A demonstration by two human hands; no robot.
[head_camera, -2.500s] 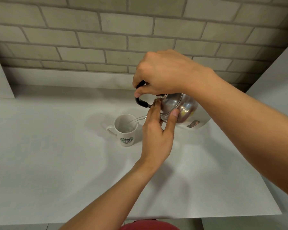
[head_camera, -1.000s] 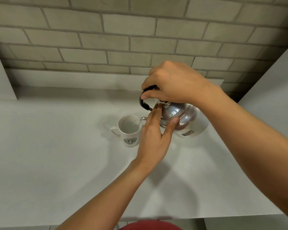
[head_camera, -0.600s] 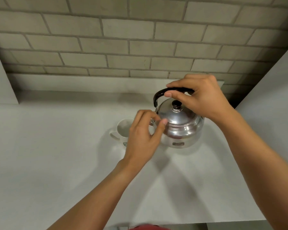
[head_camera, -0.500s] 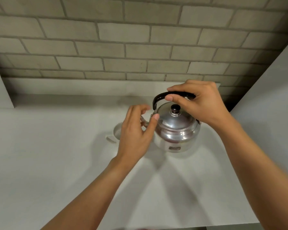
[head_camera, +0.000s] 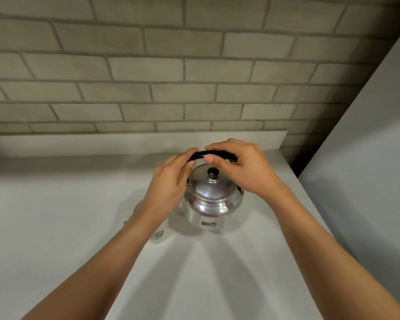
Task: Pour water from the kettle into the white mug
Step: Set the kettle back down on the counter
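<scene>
the white mug (head_camera: 158,236) is mostly hidden behind the left forearm, so only a sliver of its lower wall with a small dark logo can be made out, plus a faint bit of rim and handle to the left of the wrist. whether there's water in it can't be told from here. the kettle's spout is covered too, tucked behind the left hand (head_camera: 169,183).

the stainless steel kettle (head_camera: 211,204) is seen standing upright on the white worktop (head_camera: 56,227), just right of the mug and near the back right corner. it's shiny and round-bodied, with a domed lid (head_camera: 209,187) seated on top, a black knob (head_camera: 213,173) in the middle of the lid and a small label low on the front. the black handle (head_camera: 200,155) is arched over the top, and only a short stretch of it is left visible between the two hands.

the right hand (head_camera: 243,169) is closed around the right part of the handle, thumb underneath and fingers (head_camera: 222,146) curled over the top. the left hand is placed at the handle's left end, fingers bent against it, though how firmly it's gripped can't really be judged.

a grey brick wall (head_camera: 171,77) is seen behind, and a plain white panel (head_camera: 367,158) is cut off at the right edge.
</scene>
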